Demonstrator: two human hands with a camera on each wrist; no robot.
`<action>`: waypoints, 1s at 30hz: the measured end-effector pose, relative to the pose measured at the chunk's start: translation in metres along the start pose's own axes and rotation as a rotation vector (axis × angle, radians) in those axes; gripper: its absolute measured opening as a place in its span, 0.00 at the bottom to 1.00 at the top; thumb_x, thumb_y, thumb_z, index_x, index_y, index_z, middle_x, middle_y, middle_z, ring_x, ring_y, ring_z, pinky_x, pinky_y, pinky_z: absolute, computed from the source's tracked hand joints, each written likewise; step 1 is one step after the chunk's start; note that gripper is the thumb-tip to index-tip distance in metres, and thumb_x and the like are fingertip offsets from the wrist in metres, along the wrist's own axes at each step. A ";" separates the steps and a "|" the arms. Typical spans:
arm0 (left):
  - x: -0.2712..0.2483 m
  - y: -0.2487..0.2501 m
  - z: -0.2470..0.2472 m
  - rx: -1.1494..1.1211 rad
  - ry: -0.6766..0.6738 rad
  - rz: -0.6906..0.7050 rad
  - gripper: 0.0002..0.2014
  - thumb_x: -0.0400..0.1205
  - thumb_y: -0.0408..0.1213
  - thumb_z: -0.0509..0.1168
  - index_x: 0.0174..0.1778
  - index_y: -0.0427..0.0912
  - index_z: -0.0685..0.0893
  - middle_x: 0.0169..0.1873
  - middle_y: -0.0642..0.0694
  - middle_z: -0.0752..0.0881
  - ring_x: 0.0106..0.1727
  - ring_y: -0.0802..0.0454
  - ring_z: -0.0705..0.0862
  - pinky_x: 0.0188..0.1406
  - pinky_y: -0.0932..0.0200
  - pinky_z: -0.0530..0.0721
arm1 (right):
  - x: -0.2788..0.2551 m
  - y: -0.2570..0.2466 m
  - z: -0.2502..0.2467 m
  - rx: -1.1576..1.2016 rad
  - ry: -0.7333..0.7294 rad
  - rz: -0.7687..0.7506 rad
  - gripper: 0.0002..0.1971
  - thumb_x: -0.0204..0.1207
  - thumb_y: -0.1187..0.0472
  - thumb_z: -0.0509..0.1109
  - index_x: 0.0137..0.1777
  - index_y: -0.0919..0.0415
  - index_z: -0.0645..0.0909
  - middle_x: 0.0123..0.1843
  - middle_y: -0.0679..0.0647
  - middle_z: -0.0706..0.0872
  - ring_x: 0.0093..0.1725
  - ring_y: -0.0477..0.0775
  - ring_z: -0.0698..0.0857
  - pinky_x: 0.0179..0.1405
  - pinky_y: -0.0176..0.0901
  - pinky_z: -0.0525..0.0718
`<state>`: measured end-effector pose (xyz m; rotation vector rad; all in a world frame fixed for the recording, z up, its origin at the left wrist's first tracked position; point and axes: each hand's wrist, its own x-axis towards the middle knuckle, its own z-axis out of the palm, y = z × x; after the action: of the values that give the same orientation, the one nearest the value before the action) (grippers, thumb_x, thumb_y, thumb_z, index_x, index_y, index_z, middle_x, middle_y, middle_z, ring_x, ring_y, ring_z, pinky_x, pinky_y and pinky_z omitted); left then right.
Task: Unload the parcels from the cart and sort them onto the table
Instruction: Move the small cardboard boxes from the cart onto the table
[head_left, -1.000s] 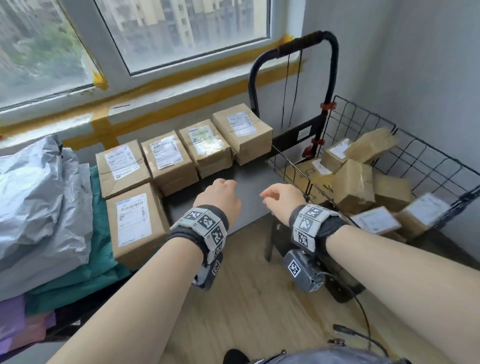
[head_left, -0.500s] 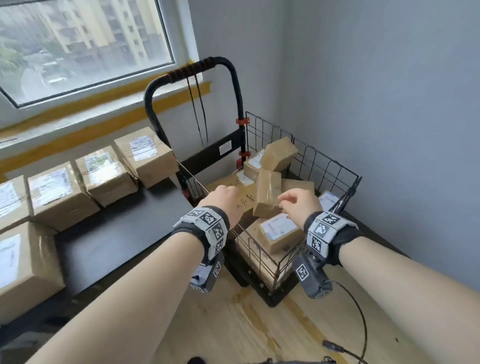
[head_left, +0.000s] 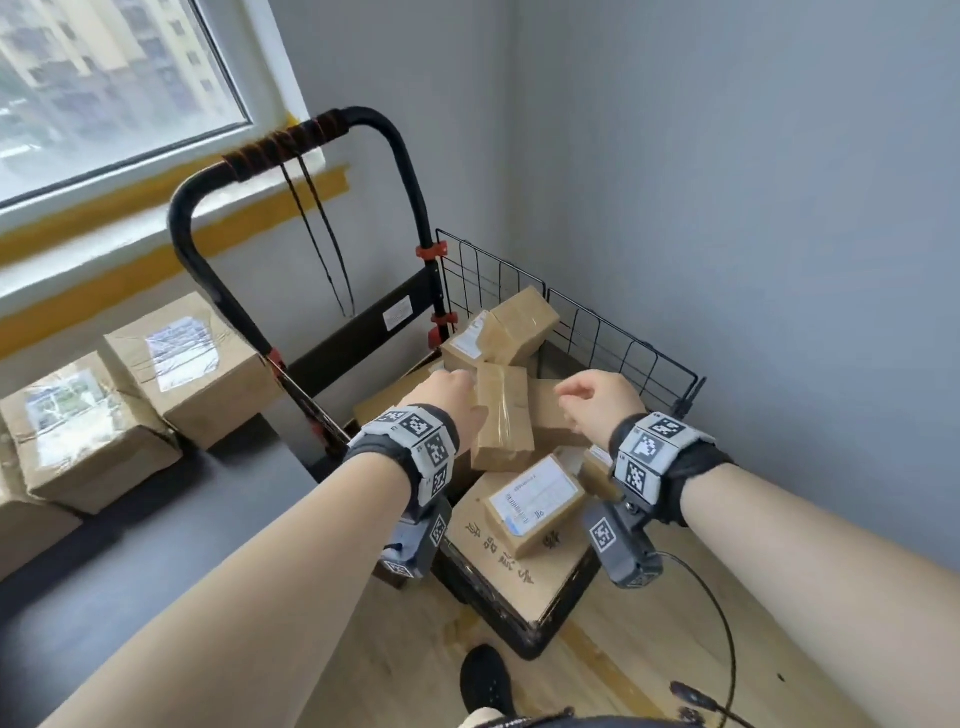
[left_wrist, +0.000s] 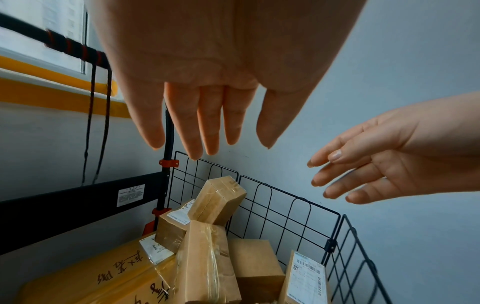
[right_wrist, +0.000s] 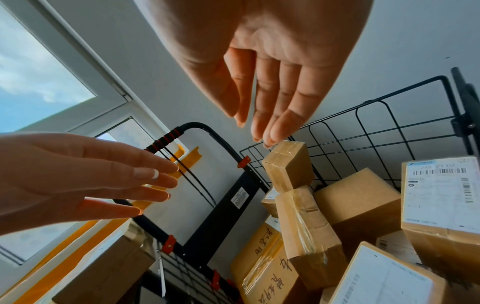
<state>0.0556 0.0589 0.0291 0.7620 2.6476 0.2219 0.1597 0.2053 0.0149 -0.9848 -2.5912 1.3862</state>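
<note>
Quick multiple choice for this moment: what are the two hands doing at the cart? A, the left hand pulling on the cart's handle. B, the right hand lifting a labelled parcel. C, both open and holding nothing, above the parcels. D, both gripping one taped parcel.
C: in the wrist views the left hand and right hand have straight, spread fingers holding nothing, above the parcels in the cart.

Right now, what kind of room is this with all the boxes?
Probably a small parcel sorting room, not a shop. A wire cart sits in the corner piled with taped cardboard parcels, more labelled boxes are lined up on a dark table under a window, and both hands reach for the pile.
</note>
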 end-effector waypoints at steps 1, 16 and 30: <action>0.012 -0.002 0.000 -0.012 -0.011 0.003 0.15 0.83 0.43 0.61 0.64 0.45 0.77 0.53 0.45 0.82 0.47 0.49 0.83 0.45 0.55 0.86 | 0.010 0.001 0.001 -0.005 -0.002 0.015 0.09 0.79 0.63 0.65 0.56 0.57 0.84 0.53 0.53 0.86 0.54 0.54 0.86 0.58 0.54 0.85; 0.139 -0.021 0.067 -0.184 -0.238 -0.263 0.22 0.83 0.42 0.60 0.73 0.42 0.73 0.66 0.42 0.80 0.63 0.44 0.81 0.50 0.58 0.77 | 0.163 0.048 0.057 0.044 -0.314 0.340 0.16 0.82 0.69 0.59 0.68 0.68 0.77 0.65 0.64 0.82 0.57 0.64 0.85 0.56 0.50 0.86; 0.209 -0.033 0.167 -0.362 -0.343 -0.689 0.38 0.74 0.50 0.72 0.75 0.38 0.63 0.67 0.39 0.76 0.63 0.42 0.79 0.61 0.50 0.80 | 0.239 0.112 0.142 0.085 -0.673 0.411 0.21 0.76 0.78 0.53 0.65 0.68 0.78 0.48 0.64 0.85 0.50 0.66 0.84 0.55 0.61 0.85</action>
<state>-0.0582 0.1517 -0.1970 -0.2210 2.2811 0.3268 -0.0185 0.2775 -0.2149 -1.2655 -2.8139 2.2454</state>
